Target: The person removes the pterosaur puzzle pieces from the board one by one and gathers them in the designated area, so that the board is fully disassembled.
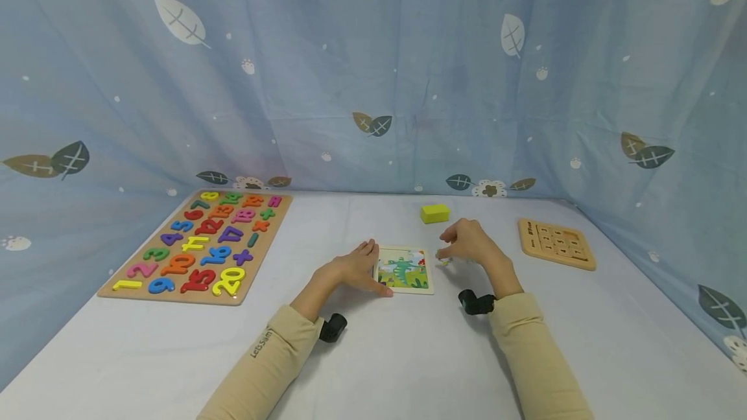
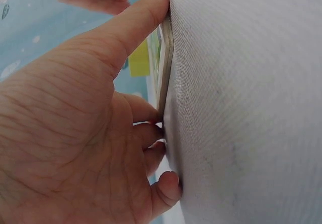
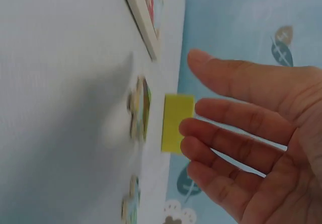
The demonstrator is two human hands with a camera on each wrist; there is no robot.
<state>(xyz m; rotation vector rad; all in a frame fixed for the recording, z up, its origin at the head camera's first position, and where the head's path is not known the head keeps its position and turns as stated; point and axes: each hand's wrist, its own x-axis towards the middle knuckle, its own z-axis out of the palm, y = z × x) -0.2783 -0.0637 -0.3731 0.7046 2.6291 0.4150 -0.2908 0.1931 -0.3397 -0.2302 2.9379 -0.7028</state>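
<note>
A square wooden jigsaw puzzle (image 1: pixel 403 269) with a green dinosaur picture lies in its pale frame on the table. My left hand (image 1: pixel 355 269) rests along the frame's left side, thumb by the near corner and fingertips by the far one. In the left wrist view, the left thumb and index finger touch the frame's edge (image 2: pixel 165 68). Right of the puzzle, my right hand (image 1: pixel 469 242) hovers low over small jigsaw pieces (image 1: pixel 445 258). The right wrist view shows its fingers relaxed and apart, holding nothing, with one piece (image 3: pixel 140 108) on the table and another piece (image 3: pixel 131 204) below it in view.
A yellow block (image 1: pixel 434 214) sits behind the right hand. At far left lies a large board of colourful numbers (image 1: pixel 195 245); at right, a small wooden number board (image 1: pixel 557 244). A patterned blue curtain (image 1: pixel 327 83) hangs behind the white table (image 1: pixel 397 361).
</note>
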